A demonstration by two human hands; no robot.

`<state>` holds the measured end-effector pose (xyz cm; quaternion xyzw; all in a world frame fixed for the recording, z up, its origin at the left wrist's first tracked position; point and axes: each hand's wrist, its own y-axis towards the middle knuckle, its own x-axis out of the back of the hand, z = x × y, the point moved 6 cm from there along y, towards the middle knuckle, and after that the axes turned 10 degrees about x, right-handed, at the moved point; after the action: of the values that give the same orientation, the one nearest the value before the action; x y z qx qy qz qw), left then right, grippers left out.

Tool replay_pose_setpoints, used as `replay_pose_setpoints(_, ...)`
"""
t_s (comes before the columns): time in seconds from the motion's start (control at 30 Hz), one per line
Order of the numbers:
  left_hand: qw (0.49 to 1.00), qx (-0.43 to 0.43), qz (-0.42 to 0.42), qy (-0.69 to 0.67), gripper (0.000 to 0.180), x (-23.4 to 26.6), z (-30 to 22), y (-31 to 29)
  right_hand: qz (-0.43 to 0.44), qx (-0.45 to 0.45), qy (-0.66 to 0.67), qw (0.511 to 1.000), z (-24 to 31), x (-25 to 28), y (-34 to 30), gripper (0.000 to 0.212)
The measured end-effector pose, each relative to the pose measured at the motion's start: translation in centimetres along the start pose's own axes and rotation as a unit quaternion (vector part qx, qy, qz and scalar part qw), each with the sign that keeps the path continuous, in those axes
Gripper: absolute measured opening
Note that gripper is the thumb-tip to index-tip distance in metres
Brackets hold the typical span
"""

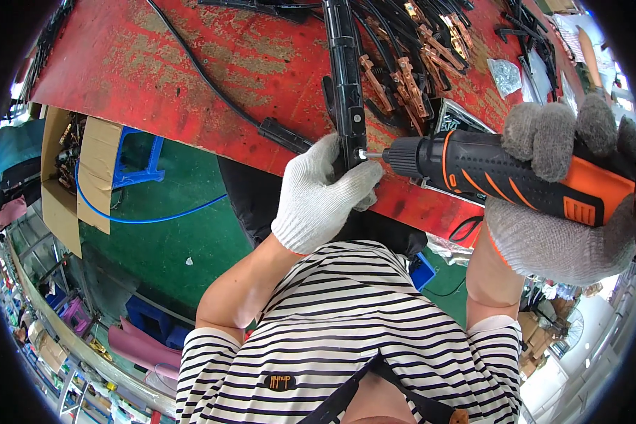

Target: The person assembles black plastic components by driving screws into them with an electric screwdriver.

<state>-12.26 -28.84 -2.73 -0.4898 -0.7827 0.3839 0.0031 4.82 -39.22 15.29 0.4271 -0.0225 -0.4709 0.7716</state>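
Note:
My left hand (316,198), in a white knit glove, grips the lower end of a long black plastic tube (346,85), which points away across the red table. My right hand (565,244), in a greyer glove, is wrapped round an orange and black power screwdriver (502,169) held level. Its bit points left and meets the tube's side at a small shiny spot, perhaps a screw head (362,153), just above my left thumb. To the left lies a black cable (203,69) ending in a thicker black sleeve (283,132).
The worn red table (120,85) carries several copper clamp parts (411,88) and black cables beyond the tube. A tray of small screws (465,120) sits behind the screwdriver. A cardboard box (95,169) and blue stool (140,159) stand at the left. Another person (588,53) is at far right.

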Motion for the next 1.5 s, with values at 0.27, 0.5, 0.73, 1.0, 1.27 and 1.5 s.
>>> replay_pose_setpoints(0.27, 1.000, -0.005, 0.008, -0.025, 0.021, -0.7, -0.2, 0.0, 0.017, -0.009, -0.006, 1.000, 2.3, -1.2, -1.3, 0.038)
replay_pose_setpoints(0.5, 1.000, 0.007, 0.007, -0.005, 0.023, -0.5, -0.4, 0.0, 0.034, -0.020, 0.000, 0.999, 1.8, -2.5, -1.6, 0.039)
replay_pose_setpoints(0.73, 1.000, 0.006, 0.008, -0.005, 0.023, -0.6, -0.4, -0.1, 0.046, -0.027, -0.001, 0.999, 1.8, -2.5, -1.6, 0.040)
replay_pose_setpoints(1.0, 1.000, 0.003, 0.014, -0.012, 0.022, -0.7, -0.4, -0.1, 0.056, -0.038, -0.006, 0.998, 2.0, -1.7, -1.5, 0.041)
replay_pose_setpoints(1.27, 1.000, 0.003, 0.009, -0.005, 0.022, -0.6, -0.3, 0.0, 0.064, -0.048, -0.008, 0.997, 1.9, -1.7, -1.8, 0.042)
replay_pose_setpoints(1.5, 1.000, 0.006, 0.004, -0.002, 0.021, -0.7, -0.5, -0.2, 0.070, -0.054, -0.009, 0.996, 1.8, -0.2, -1.1, 0.043)
